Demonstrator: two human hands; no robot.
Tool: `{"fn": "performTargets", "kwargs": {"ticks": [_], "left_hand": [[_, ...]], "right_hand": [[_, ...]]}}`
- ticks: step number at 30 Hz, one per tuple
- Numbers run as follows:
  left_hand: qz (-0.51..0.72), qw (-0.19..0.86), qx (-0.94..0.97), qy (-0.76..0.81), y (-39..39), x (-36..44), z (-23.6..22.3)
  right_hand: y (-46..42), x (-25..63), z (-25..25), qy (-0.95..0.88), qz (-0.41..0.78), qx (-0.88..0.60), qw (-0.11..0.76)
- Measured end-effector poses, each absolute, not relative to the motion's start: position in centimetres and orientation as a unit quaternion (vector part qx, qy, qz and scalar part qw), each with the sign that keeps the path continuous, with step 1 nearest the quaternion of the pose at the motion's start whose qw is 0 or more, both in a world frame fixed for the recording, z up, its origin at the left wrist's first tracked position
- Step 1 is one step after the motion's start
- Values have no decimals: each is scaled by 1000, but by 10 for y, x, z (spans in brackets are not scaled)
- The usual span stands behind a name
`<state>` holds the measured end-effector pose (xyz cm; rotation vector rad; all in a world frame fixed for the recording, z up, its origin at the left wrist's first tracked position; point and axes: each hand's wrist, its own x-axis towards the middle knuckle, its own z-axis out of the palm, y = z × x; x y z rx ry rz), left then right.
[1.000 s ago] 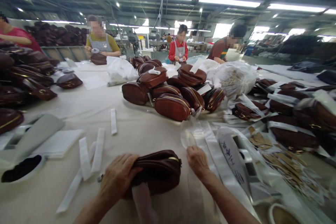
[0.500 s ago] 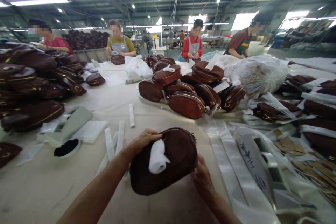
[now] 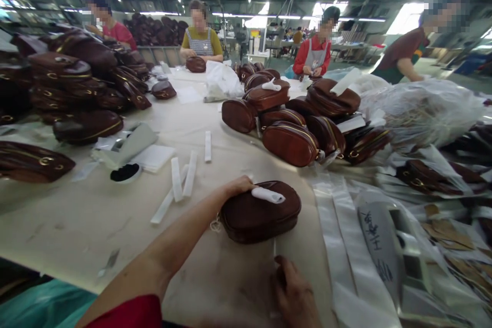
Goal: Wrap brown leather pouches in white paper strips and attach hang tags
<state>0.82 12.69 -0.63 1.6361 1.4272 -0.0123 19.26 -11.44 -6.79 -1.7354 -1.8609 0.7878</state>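
A dark brown leather bag with rounded ends is in front of me, just above or on the table. On its upper face lies a rolled piece of white wrapping. My left hand is closed on the bag's far left edge, its fingertips partly hidden. Below that hand, a small pale loop hangs at the bag's left end. My right hand is apart from the bag, nearer to me, with curled fingers. A thin pale strip runs from the bag towards its fingertips; what they pinch is unclear.
White strips lie left of the bag, near a tape dispenser and white sheets. Brown bags are piled at left and ahead. Another dispenser and plastic film are at right. Several co-workers stand across the table.
The bag has turned and tipped flatter, its wrapping now towards the far side. My right hand has let go of the bag's right side and moved down towards me. The view has shifted.
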Motion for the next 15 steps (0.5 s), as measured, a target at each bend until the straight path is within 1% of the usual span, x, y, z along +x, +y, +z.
{"fn": "performTargets", "kwargs": {"ticks": [5, 7, 8, 10, 12, 13, 15], "left_hand": [[-109, 418, 744, 510, 148, 15, 14], [-143, 397, 770, 480, 153, 20, 18], [-157, 385, 781, 466, 154, 22, 19], [-175, 360, 800, 446, 155, 26, 18], [-184, 338, 815, 434, 154, 29, 15], [-184, 328, 820, 431, 153, 29, 12], [-175, 306, 833, 427, 152, 30, 8]], "right_hand": [[-100, 147, -57, -692, 336, -595, 233], [-98, 144, -54, -705, 331, -580, 238], [-97, 148, -52, -714, 309, -575, 253], [-93, 165, -47, -735, 217, -564, 308], [-84, 186, -36, -752, 83, -547, 357], [-76, 196, -29, -763, 21, -533, 365], [-56, 210, -15, -805, -47, -485, 338]]}}
